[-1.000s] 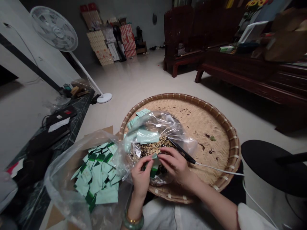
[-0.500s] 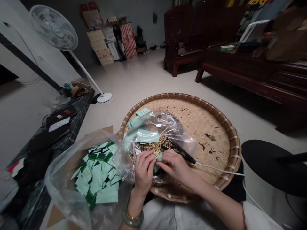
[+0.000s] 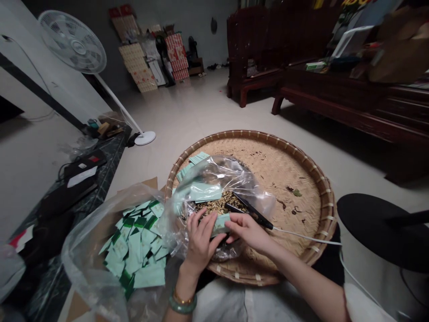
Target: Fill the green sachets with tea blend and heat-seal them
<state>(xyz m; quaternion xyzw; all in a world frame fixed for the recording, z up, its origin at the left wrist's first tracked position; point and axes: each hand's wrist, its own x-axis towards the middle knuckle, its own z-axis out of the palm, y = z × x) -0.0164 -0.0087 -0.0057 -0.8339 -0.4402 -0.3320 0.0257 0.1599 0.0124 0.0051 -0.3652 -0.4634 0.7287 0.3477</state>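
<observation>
Both my left hand [image 3: 201, 243] and my right hand [image 3: 248, 231] pinch a pale green sachet [image 3: 220, 225] between their fingertips. It is held over a clear plastic bag [image 3: 234, 176] containing a speckled tan and dark loose mix [image 3: 217, 203] and more sachets. The bag rests on a round woven bamboo tray [image 3: 321, 197]. Just beyond my right hand lies a slim black tool [image 3: 253, 211] with a white cord [image 3: 304, 237]. To my left, a larger clear bag [image 3: 90, 255] holds a heap of green-printed sachets [image 3: 136, 246].
A dark marble-topped low surface [image 3: 107, 156] with black items runs along the left. A white standing fan [image 3: 72, 42] stands beyond it. Dark wooden benches [image 3: 335, 94] stand at the right, a round black seat [image 3: 375, 219] sits nearby, and stacked cartons lean against the far wall.
The sachet now shows more fully between my hands and lies flatter. My left hand has turned and opened slightly, and my right hand has drawn a little to the right.
</observation>
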